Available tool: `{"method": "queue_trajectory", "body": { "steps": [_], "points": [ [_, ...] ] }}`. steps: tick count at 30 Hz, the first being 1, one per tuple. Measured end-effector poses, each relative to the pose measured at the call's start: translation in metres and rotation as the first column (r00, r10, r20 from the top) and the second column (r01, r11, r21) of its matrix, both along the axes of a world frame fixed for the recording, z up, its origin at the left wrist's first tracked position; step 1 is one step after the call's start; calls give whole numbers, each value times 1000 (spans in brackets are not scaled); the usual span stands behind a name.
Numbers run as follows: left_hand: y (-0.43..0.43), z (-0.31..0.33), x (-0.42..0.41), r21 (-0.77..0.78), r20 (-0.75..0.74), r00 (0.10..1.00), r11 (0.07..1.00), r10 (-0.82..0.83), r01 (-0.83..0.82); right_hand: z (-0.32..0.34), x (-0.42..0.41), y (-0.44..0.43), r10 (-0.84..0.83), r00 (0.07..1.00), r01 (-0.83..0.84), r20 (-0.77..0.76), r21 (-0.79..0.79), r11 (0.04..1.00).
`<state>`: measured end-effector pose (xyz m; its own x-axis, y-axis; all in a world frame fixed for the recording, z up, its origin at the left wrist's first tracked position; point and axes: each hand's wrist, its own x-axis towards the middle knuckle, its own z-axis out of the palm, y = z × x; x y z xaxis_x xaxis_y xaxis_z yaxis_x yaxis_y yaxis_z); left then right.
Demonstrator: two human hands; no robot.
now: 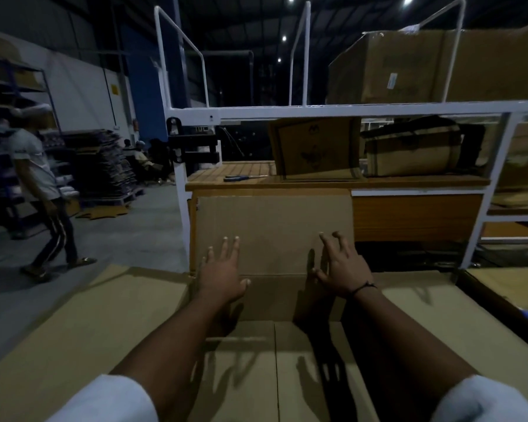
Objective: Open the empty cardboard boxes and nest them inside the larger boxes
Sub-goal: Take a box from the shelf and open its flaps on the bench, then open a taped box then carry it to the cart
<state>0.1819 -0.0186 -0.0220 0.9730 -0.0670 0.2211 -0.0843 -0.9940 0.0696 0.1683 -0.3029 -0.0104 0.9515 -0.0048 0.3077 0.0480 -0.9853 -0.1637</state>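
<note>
Standing in a dim warehouse with a grey floor (153, 226), we face one white-framed bench (333, 182) with a wooden top. One open box (241, 376) sits before us against the bench, its far flap (275, 220) upright. One big box (409, 65) rests on the top shelf. One flat box (314, 147) leans on the bench beside one bag (415, 147). One person (34, 184) is mid-stride at left. Our two hands are apart and grip nothing: the left hand (223, 269) lies flat on the far flap, and the right hand (339, 263) touches it with spread fingers. One tool (241, 178) lies on the bench.
</note>
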Motion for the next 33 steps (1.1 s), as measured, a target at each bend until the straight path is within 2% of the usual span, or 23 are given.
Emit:
{"method": "queue_trajectory", "body": {
  "steps": [3,6,18,24,33],
  "points": [
    [8,5,-17,-56,0,1000,998,29,-29,7,-20,8,-11,999,9,33,70,998],
    [12,15,-37,-32,9,1000,999,10,-10,16,-39,15,-34,997,27,65,104,994],
    [7,50,-112,-47,83,988,990,-131,135,46,-128,22,-127,989,126,71,17,992],
    [-17,53,-145,-72,92,970,970,-226,233,48,-170,13,-181,980,179,82,31,983],
    [-82,46,-184,-74,84,944,942,-320,327,49,-207,-24,-186,972,173,141,97,980]
  ]
}}
